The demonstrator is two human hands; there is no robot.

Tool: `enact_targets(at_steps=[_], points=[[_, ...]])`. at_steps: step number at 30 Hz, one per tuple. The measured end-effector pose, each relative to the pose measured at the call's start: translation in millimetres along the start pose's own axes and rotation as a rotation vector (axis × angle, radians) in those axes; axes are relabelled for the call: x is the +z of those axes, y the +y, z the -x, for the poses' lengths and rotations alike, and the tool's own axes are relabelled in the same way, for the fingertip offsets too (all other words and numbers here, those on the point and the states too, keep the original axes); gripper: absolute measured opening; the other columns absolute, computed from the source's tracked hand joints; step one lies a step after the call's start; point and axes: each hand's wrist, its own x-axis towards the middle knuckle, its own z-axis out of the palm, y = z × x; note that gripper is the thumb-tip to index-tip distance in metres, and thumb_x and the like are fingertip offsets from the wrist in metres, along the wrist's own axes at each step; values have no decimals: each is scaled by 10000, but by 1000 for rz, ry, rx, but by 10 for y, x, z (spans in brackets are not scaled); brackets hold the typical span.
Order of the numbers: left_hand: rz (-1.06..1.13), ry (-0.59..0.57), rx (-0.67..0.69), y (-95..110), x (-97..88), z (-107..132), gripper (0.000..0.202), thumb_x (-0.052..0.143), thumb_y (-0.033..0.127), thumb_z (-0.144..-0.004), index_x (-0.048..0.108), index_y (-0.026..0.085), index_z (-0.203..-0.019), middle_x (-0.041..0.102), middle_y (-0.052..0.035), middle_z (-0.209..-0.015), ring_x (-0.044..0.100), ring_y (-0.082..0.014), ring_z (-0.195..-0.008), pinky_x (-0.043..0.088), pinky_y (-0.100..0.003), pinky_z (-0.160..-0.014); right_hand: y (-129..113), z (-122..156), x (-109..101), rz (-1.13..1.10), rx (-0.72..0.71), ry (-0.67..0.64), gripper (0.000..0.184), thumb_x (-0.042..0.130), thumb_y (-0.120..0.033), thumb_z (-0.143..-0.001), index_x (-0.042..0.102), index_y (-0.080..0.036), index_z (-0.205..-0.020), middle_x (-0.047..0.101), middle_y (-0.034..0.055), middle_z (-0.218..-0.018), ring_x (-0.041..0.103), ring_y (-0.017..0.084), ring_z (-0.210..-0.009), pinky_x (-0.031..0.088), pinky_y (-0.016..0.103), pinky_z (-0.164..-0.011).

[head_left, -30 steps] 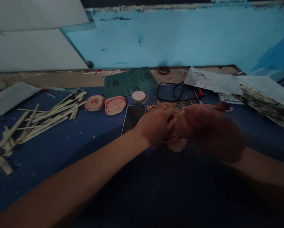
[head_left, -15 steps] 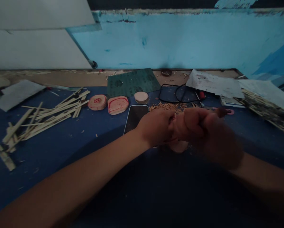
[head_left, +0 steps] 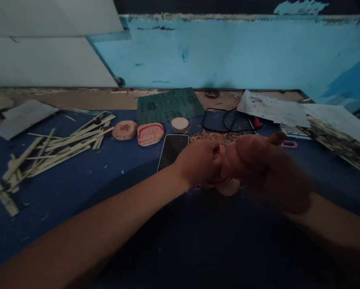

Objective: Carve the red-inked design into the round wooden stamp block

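Observation:
My left hand [head_left: 199,162] is closed around a pale wood piece [head_left: 229,187], whose rounded lower edge shows below the fingers with a reddish line near it. Pressed up against it, my right hand [head_left: 261,168] is closed and partly blurred. The dark brown handle end [head_left: 278,138] of a tool sticks out above the right fist; its working end is hidden between the hands. Behind the hands lies a heap of wood shavings [head_left: 211,137]. A phone [head_left: 173,149] lies flat beside my left wrist.
Two wood pieces with red markings, one round [head_left: 124,130] and one squarish [head_left: 150,134], lie left of a plain wood disc [head_left: 180,125]. Green sandpaper [head_left: 169,105], wood strips [head_left: 64,148], a black cord [head_left: 219,128] and paper sheets [head_left: 272,108] lie around the blue tabletop [head_left: 132,241].
My right hand has shifted slightly, its thumb now lying further over the grip, and the handle end has tilted up. The wood piece has moved a little right. My left hand stays in place.

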Motion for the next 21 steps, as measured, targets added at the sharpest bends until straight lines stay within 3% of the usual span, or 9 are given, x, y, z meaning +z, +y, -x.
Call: enact_targets(at_steps=[6,11,16,19,21], points=[[-54,-23,14,5,23,-26,286,546,296,-1028,803,194,-952,843,-98,-1018,771,-269,-970,533,-353,-789,58,-26,74,36,-67,91,614,717,-417,-1084,470,-235,-552,308,-45,-527,263,135,-485,274,370,-517],[-20,1,32,13,47,27,228,622,372,-1013,796,227,-989,824,-64,-939,753,-246,-895,554,-323,-752,130,-4,109,82,-78,132,679,697,-604,-1073,443,-230,-567,292,-39,-536,253,131,-469,241,386,-499],[-29,26,64,-5,81,21,218,615,390,-1029,776,243,-1015,803,-38,-867,726,-212,-831,545,-290,-730,145,73,119,116,-43,129,637,642,-595,-1102,460,-238,-607,328,-35,-516,254,135,-446,190,380,-491],[-53,11,33,6,75,-9,320,553,435,-1086,763,214,-988,795,-57,-858,727,-219,-825,544,-303,-741,132,137,69,308,-70,72,616,588,-562,-1134,465,-233,-627,389,-22,-538,345,145,-480,272,379,-518],[-63,1,-17,23,64,-18,406,511,470,-1124,756,195,-953,796,-76,-877,737,-233,-839,553,-328,-767,122,172,11,487,-112,-31,584,540,-533,-1154,473,-230,-660,425,-12,-575,414,156,-534,339,383,-573]])
